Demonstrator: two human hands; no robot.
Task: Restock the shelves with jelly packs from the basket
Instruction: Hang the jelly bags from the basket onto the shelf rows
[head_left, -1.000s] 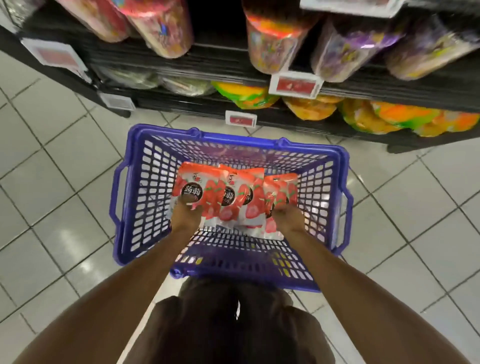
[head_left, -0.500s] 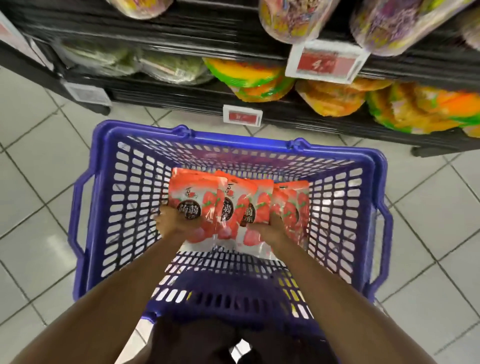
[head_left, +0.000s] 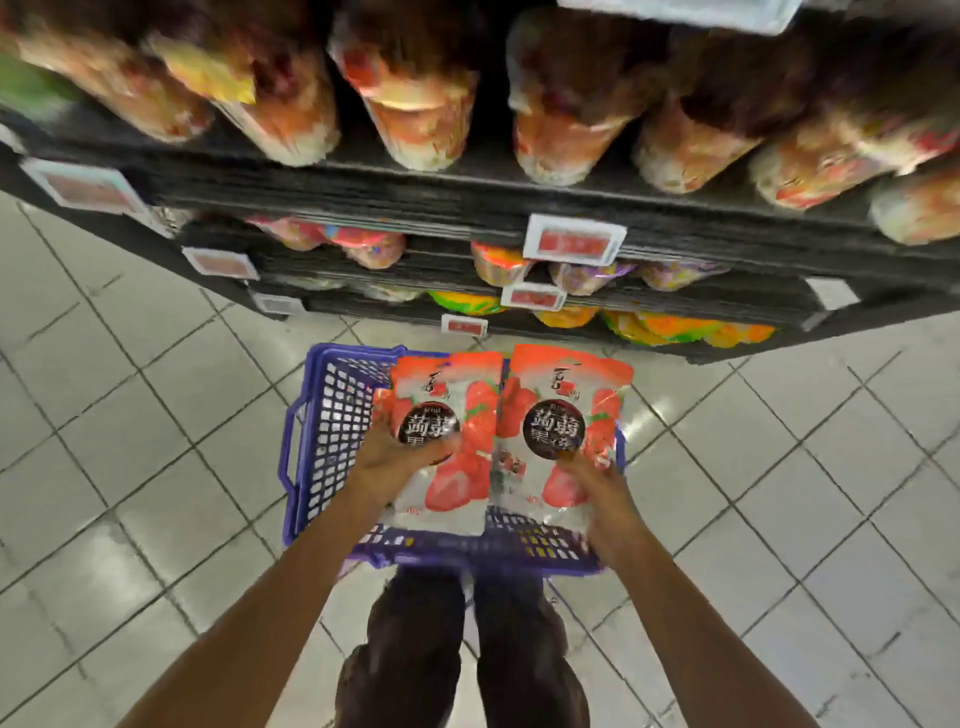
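The left grip (head_left: 395, 462) is curled round the lower part of one red strawberry jelly pack (head_left: 460, 410), thumb across its front. The right grip (head_left: 592, 480) holds a second pack (head_left: 569, 387) the same way. Both packs are upright, edges touching, held above the blue basket (head_left: 322, 441) on the tiled floor (head_left: 156, 415). Beyond are dark shelves (head_left: 415, 195) of blurred bagged sweets (head_left: 415, 130) and price tags (head_left: 574, 241).

The left hand (head_left: 397, 465) and right hand (head_left: 597, 486) have raised the jelly packs (head_left: 470, 415) up above the basket (head_left: 322, 415).
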